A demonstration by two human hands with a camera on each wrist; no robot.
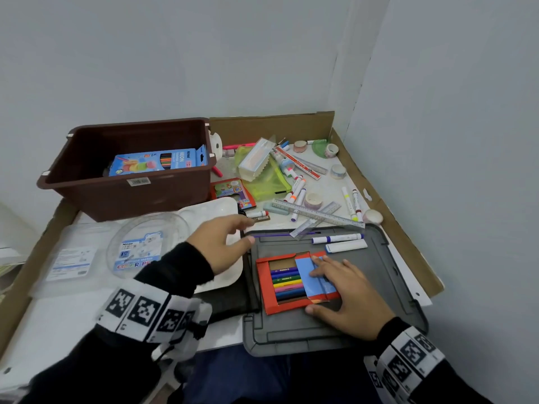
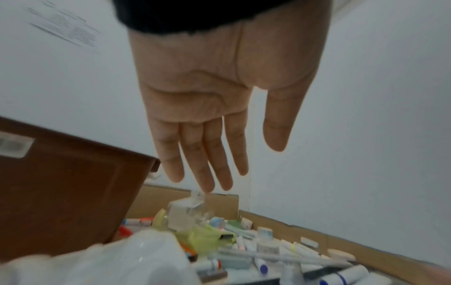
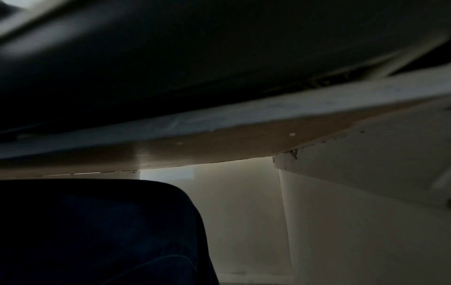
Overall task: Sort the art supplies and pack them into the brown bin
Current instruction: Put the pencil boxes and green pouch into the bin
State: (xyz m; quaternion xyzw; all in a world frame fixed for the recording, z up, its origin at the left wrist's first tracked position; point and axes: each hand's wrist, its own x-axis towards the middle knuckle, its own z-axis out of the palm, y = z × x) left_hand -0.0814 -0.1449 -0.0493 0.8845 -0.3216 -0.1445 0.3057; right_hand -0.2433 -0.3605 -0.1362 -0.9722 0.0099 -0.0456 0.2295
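The brown bin [image 1: 128, 182], smooth moulded plastic with a barcode sticker on its front wall, stands at the bench's far left corner, its long axis running left to right. Inside lies a blue cardboard box [image 1: 159, 161] printed "Ninso NEON", lengthwise along the bin. A red cardboard marker box [image 1: 291, 282] lies flat on a grey plastic lid [image 1: 364, 287] at the bench's near right edge; its window shows a row of coloured felt pens lying left to right. The right hand [image 1: 345, 290] rests flat on this box, fingers straight over its blue flap, thumb at the near edge. The left hand [image 1: 223, 244] hovers released above a white plastic palette [image 1: 210, 211], fingers straight and holding nothing, as the left wrist view confirms. A round clear container [image 1: 145, 243] labelled "Ninso" and "COLOR" sits at the near left. Loose white markers [image 1: 338, 238], clear rulers [image 1: 318, 212], washi tape rolls [image 1: 338, 172] and a yellow-green zip pouch [image 1: 265, 182] are scattered across the far right corner. The right wrist view is dark.
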